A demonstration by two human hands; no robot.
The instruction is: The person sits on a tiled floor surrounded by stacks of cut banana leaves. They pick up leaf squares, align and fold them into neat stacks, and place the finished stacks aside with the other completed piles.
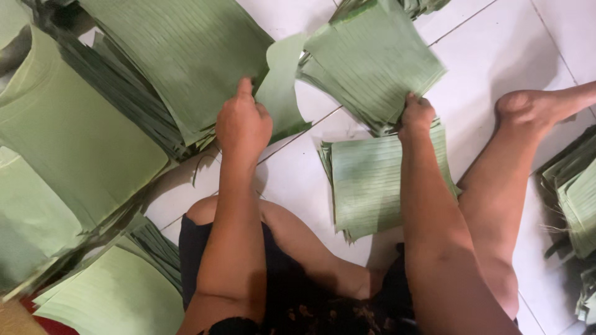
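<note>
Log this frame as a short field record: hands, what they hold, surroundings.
left hand: grip on edge of a single leaf sheet, beside the big leaf pile
right hand: grip shut on a lifted leaf stack
under right arm: smaller leaf stack lying flat on the floor
floor: white tiles
other stacks: far left, right edge
posture: seated, legs bent, bare foot on the tile

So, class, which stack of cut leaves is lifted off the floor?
The stack gripped by the right hand, tilted above the tiles; the others lie flat.
</note>
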